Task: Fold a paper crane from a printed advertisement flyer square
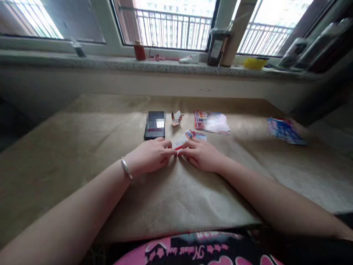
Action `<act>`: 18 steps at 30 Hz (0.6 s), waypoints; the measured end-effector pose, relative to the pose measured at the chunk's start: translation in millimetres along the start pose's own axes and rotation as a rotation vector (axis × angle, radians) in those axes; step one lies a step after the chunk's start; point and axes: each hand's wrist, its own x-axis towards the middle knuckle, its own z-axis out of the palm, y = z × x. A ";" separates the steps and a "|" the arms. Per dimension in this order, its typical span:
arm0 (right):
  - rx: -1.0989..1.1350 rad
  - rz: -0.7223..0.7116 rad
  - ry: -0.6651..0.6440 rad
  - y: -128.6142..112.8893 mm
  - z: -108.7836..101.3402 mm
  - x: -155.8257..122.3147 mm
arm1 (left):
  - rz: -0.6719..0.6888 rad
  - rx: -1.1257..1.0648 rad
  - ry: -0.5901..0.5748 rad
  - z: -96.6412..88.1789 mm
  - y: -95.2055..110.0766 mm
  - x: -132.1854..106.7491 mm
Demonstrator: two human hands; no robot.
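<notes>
My left hand (pixel 151 154) and my right hand (pixel 200 154) rest side by side on the brown paper cover of the table (pixel 82 147). Their fingertips meet on a small printed piece of paper (pixel 190 138), white, red and blue, which lies flat under them. Both hands have curled fingers pinching or pressing its near edge. A silver bangle sits on my left wrist. Much of the paper is hidden by my fingers.
A dark phone (pixel 154 127) lies just beyond my left hand. A small folded paper figure (pixel 177 117) stands beside it, then a stack of printed sheets (pixel 211 122). Another printed sheet (pixel 285 130) lies far right. The windowsill (pixel 165 66) holds a red cup, a yellow bowl and bottles.
</notes>
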 end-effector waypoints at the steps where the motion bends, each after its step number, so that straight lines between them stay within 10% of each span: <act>1: -0.002 -0.003 0.000 0.7 -0.6 0.2 | 0.000 0.010 0.003 -0.9 0.8 -0.3; 18: 0.089 0.019 -0.029 23.2 -13.4 -18.0 | -0.056 -0.051 -0.027 -12.0 -4.8 -3.9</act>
